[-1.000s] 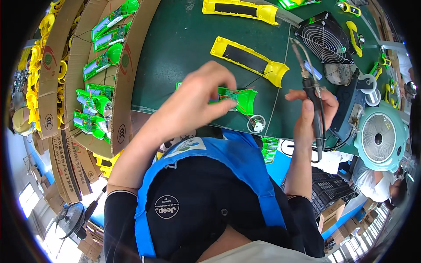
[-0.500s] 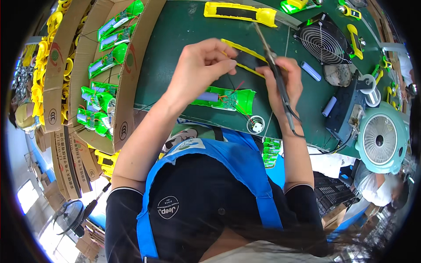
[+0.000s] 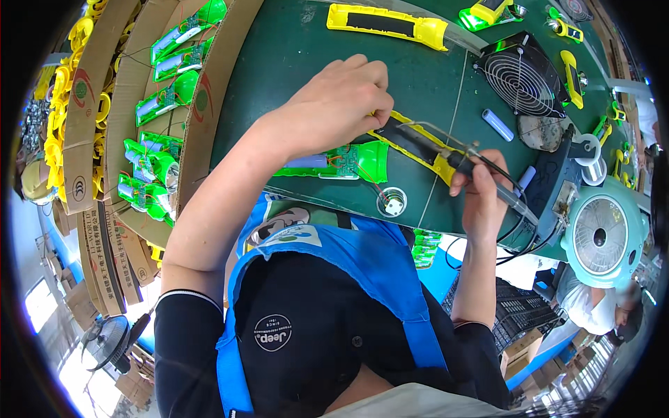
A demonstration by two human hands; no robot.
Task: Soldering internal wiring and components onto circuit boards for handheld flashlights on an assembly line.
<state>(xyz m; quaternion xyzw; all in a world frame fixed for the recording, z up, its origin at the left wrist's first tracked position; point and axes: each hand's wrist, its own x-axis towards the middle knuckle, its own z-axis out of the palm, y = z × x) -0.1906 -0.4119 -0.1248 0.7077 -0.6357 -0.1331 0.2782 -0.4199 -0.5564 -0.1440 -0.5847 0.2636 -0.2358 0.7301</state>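
My right hand (image 3: pixel 482 198) is closed round the handle of a soldering iron (image 3: pixel 517 200), whose thin metal rod points left over a yellow plastic casing (image 3: pixel 440 166) with a dark strip inside. My left hand (image 3: pixel 341 101) has its fingers curled shut at the casing's left end, gripping it there; the fingertips are partly hidden. Under my left wrist lies an open green casing (image 3: pixel 374 161) with a blue battery cell (image 3: pixel 306 161) and a green circuit board (image 3: pixel 343 162). Wires run from it to a small round lamp piece (image 3: pixel 392 203) near the table's front edge.
On the left stands a cardboard box (image 3: pixel 212 90) of green assemblies. Another yellow casing (image 3: pixel 432 33) lies at the back. To the right are a black square fan (image 3: pixel 516 76), a loose cell (image 3: pixel 497 125), a solder reel (image 3: pixel 591 153), the iron's blue station (image 3: pixel 543 181) and a pale green fan (image 3: pixel 601 230).
The iron has swung from pointing away to lying nearly level over the yellow casing. That casing has shifted nearer to me. My left fingers have closed at its end.
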